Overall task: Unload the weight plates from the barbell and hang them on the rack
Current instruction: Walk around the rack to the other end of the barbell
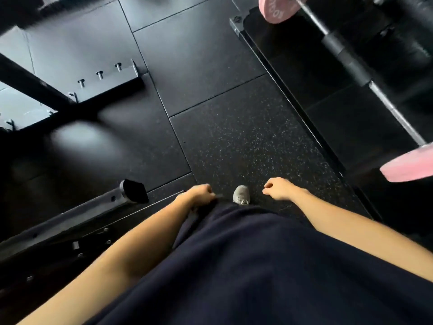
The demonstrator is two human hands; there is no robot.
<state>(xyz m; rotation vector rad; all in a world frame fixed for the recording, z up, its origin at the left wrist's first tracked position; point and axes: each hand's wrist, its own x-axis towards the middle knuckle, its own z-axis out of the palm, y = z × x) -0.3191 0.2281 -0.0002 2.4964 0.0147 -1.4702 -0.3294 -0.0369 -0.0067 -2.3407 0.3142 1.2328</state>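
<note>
- At two o'clock, the barbell (365, 73) is seen running diagonally, with one pink weight plate (274, 9) mounted at its far end near one o'clock and another pink weight plate (408, 164) at its near end near three o'clock.
- At six o'clock, the left hand (199, 193) is held low beside the dark shorts (234, 266), fingers loosely curled; nothing is gripped.
- Just right of it, the right hand (280, 188) is hung with fingers loosely curled, nothing held, well apart from both plates.
- Between the hands, a grey shoe (241, 195) is planted on the speckled rubber floor (246, 141).
- At ten o'clock, a black rack frame (110, 90) with short pegs (100, 75) is bolted down.
</note>
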